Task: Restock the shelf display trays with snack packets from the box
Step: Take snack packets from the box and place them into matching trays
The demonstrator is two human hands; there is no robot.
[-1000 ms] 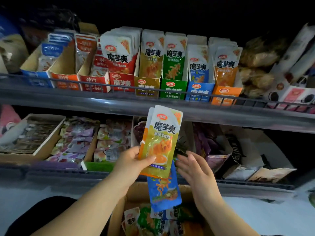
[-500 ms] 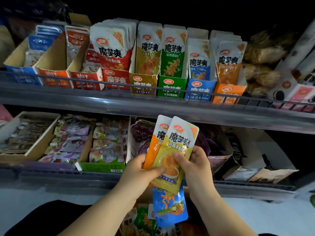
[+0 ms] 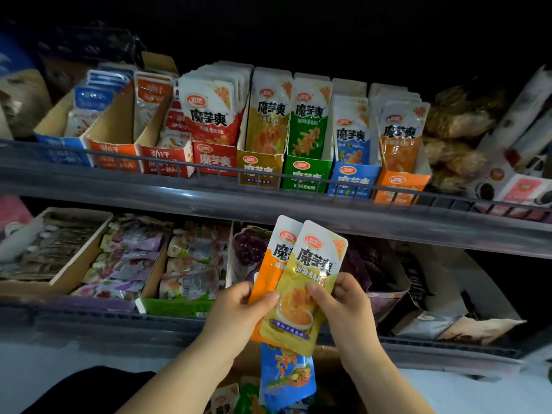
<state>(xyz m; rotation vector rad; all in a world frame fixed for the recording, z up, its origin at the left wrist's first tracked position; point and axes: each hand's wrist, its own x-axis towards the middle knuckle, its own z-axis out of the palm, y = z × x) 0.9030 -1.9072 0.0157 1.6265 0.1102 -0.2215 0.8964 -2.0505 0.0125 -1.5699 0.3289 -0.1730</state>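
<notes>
Left hand grips a little bunch of snack packets, with its thumb on the front and its fingers curled behind. Right hand pinches the yellow packet at the front of the bunch, thumb on its face and fingers round its right edge. An orange packet peeks out behind it on the left, and a blue packet hangs down below with its top hidden. The bunch is held up in front of the lower shelf, just above the box, where more packets lie. It looks like the sorting step: the right hand seems ready to pull the yellow packet free. Next it likely needs to go up to the yellow tray on the upper shelf and stand with the packets there. The orange tray and blue tray sit further right, past a green tray. A wire rail runs along the front of those trays, so the packet must be lifted over it and then dropped in from above. The trays touch side by side, so it could slip into the wrong one. The other packets might slide from the left hand as one is pulled out. Trays of purple sweets fill the lower shelf.
</notes>
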